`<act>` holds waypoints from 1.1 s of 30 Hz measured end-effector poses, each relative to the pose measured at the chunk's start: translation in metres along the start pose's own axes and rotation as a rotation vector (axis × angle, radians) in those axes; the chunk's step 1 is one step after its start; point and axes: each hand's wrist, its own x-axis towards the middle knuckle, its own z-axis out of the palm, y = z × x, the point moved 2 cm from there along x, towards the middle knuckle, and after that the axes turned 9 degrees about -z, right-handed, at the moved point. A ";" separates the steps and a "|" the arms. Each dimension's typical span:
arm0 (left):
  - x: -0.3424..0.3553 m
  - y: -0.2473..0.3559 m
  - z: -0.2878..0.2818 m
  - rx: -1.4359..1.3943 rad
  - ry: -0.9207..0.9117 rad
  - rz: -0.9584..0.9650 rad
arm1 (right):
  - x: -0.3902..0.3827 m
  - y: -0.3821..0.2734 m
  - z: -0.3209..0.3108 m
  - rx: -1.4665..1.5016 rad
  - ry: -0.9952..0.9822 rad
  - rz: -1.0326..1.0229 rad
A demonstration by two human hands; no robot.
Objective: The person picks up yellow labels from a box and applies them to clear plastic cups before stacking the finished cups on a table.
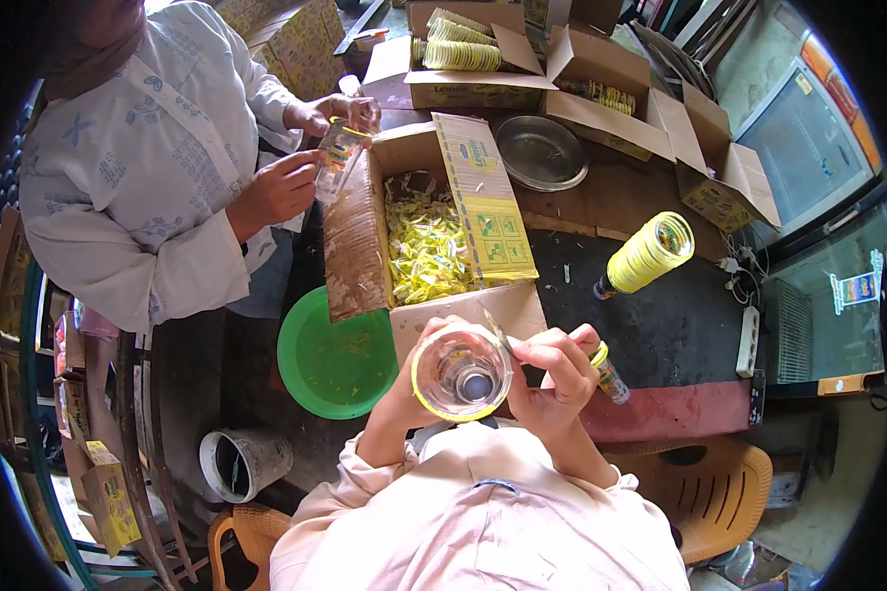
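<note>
A clear plastic cup (463,355) with a yellow rim is in front of my chest, its open mouth facing up at me. My left hand (396,387) is closed round the cup's left side. On the cup's other side my right hand (554,382) is closed, pinching a thin, narrow blade-like piece (496,327) against the cup's edge; its exact kind is hard to make out. Just right of that hand, another clear cup (613,382) with a yellow rim lies tilted. Beyond my hands stands an open cardboard box (358,241) holding yellow and clear scraps (429,256).
At left a co-worker's hands (284,187) hold another clear cup (341,158). A stack of yellow-rimmed cups (650,253) stands right, near a power strip (748,340). Around are a green basin (310,369), a metal basin (542,153), a bucket (276,461) and cartons (478,91) of cups.
</note>
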 end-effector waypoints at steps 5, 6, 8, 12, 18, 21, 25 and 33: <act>-0.001 -0.002 0.007 -0.464 0.086 -0.270 | -0.001 0.004 0.001 -0.035 0.023 0.010; -0.002 -0.006 0.008 -0.553 0.142 -0.300 | -0.001 0.003 0.001 -0.030 0.051 0.023; -0.003 -0.009 0.008 -0.705 0.132 -0.365 | 0.000 -0.001 0.000 -0.025 0.079 0.035; -0.006 -0.011 0.007 -0.660 0.188 -0.291 | 0.003 -0.009 0.002 -0.043 0.026 -0.040; -0.006 -0.010 0.008 -0.552 0.148 -0.269 | -0.001 -0.016 0.002 -0.041 0.051 -0.050; -0.006 -0.010 0.009 -0.584 0.175 -0.268 | -0.003 -0.019 0.002 -0.030 0.067 -0.074; -0.006 -0.009 0.008 -0.563 0.183 -0.273 | -0.003 -0.021 0.003 -0.038 0.052 -0.104; -0.008 -0.006 0.007 -0.590 0.194 -0.320 | -0.006 -0.020 0.004 -0.128 0.083 -0.187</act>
